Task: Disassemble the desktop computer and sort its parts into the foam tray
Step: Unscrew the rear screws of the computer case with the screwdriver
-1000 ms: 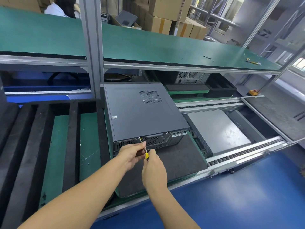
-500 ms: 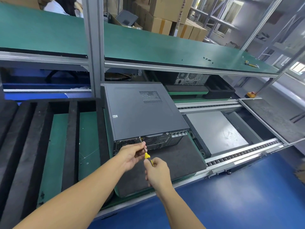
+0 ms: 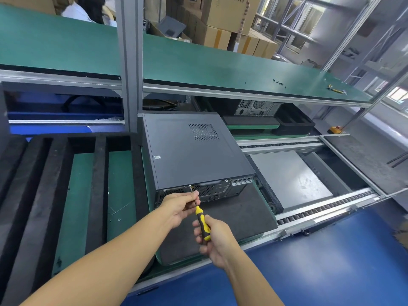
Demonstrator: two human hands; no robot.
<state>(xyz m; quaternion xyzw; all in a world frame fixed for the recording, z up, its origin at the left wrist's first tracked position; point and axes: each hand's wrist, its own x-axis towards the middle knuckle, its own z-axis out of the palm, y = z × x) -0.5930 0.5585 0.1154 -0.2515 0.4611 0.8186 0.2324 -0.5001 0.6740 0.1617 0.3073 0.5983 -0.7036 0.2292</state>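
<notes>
No brand could be read anywhere. The desktop computer (image 3: 194,151) carried a small white label (image 3: 157,157) at nine o'clock on its top panel, its print too small to read. The cardboard boxes (image 3: 223,16) stacked at twelve o'clock in the view bore dark lettering that was too blurred to read.

The computer lay flat on a dark mat (image 3: 238,217) on the surface, its rear panel of ports and vents facing the person. It lay at twelve o'clock from both hands, just beyond them.

The left hand (image 3: 180,208) touched the bottom of that panel, thumb and fingertips pinched round the thin metal shaft of a screwdriver (image 3: 203,221). The shaft's tip met the panel near its upper edge. The right hand (image 3: 217,239), at five o'clock from the left and clear of the case, was curled round the yellow-and-black handle.

The foam tray (image 3: 99,184), black with long slots, lay at nine o'clock from the computer, touching its side. A second computer (image 3: 254,108) stood at one o'clock under the green shelf (image 3: 198,62), where small dark screws (image 3: 279,82) lay.
</notes>
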